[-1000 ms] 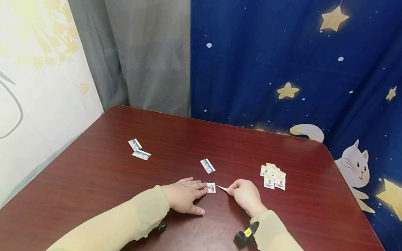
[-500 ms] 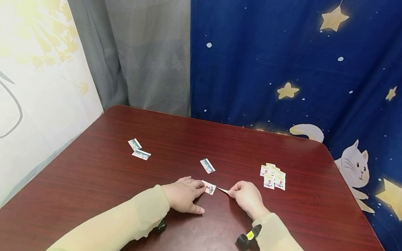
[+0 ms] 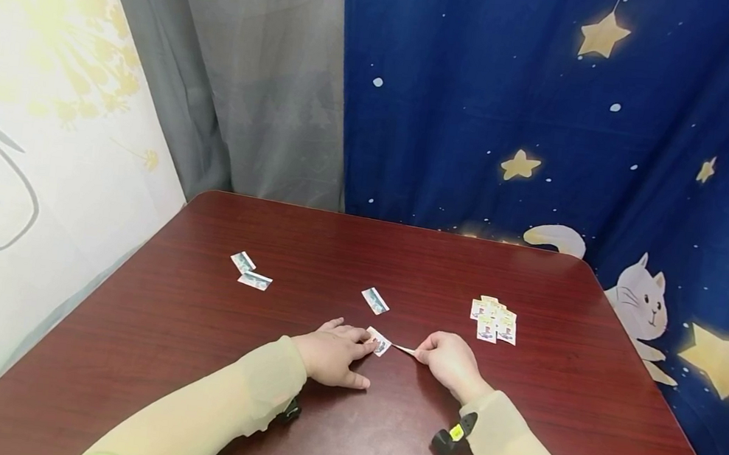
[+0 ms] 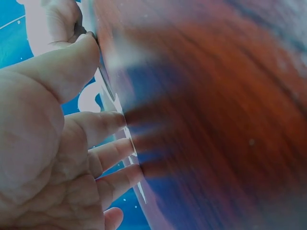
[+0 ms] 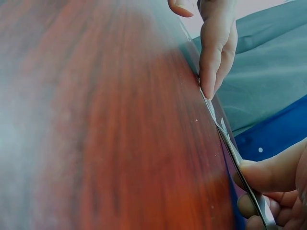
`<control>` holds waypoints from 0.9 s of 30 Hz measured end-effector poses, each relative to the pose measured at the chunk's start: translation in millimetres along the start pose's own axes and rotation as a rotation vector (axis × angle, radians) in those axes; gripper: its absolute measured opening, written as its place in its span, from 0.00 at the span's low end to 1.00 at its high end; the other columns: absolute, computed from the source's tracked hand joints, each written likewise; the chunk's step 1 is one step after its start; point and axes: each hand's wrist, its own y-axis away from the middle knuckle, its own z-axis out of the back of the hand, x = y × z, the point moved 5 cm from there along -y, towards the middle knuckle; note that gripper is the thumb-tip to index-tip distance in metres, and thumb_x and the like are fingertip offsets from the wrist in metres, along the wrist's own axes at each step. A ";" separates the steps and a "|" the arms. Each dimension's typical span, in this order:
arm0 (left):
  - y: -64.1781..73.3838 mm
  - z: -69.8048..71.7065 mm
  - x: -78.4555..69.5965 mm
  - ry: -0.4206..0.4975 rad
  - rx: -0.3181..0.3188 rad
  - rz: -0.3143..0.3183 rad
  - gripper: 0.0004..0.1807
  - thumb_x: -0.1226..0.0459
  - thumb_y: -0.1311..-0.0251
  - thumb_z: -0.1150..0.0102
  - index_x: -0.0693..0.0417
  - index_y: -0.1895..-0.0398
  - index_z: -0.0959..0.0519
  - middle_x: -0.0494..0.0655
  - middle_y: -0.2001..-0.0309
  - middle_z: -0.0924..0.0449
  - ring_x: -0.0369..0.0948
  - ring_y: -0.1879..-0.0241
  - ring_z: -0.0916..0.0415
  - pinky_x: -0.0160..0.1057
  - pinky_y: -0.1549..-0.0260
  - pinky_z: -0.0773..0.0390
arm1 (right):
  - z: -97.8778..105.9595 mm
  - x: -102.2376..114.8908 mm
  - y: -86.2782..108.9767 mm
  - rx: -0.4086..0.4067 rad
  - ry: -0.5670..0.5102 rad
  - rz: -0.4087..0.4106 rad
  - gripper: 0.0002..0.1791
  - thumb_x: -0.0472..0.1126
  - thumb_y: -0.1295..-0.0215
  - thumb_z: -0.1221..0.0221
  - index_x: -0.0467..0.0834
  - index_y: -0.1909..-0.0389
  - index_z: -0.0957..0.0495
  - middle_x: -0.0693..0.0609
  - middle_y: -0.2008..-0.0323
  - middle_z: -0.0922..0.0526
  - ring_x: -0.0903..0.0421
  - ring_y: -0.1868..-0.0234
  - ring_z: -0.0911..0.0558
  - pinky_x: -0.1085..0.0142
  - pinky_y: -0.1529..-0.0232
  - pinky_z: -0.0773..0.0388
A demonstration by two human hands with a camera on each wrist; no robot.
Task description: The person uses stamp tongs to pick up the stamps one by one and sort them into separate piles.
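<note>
With fingers spread and nearly straight, my left hand rests on the table, its fingertips on the left side of a small printed card. To the right, my right hand pinches a thin, pale, tapering strip between thumb and fingers. The strip's point reaches the card's right edge. From the right wrist view the strip shows nearly edge-on, with a dark border; its kind is unclear. Beneath the left fingertips, the card appears only as a white sliver in the left wrist view.
A blue-toned card lies beyond the left fingers. Two similar cards touch at the left. Several yellow-and-white cards overlap at the right. The table is dark red wood; a blue curtain hangs behind it.
The card under the left fingertips has turned clockwise, with more of it showing. My right hand has shifted slightly right and toward the body with the strip. The left hand stays nearly still.
</note>
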 end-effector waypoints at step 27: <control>-1.2 -5.2 -0.7 -0.006 0.008 -0.007 0.40 0.37 0.40 0.47 0.45 0.28 0.37 0.45 0.28 0.41 0.45 0.30 0.44 0.49 0.31 0.51 | -3.3 -0.1 8.2 0.007 -0.011 0.028 0.08 0.37 0.49 0.34 0.48 0.83 0.20 0.58 0.80 0.23 0.59 0.75 0.28 0.64 0.70 0.31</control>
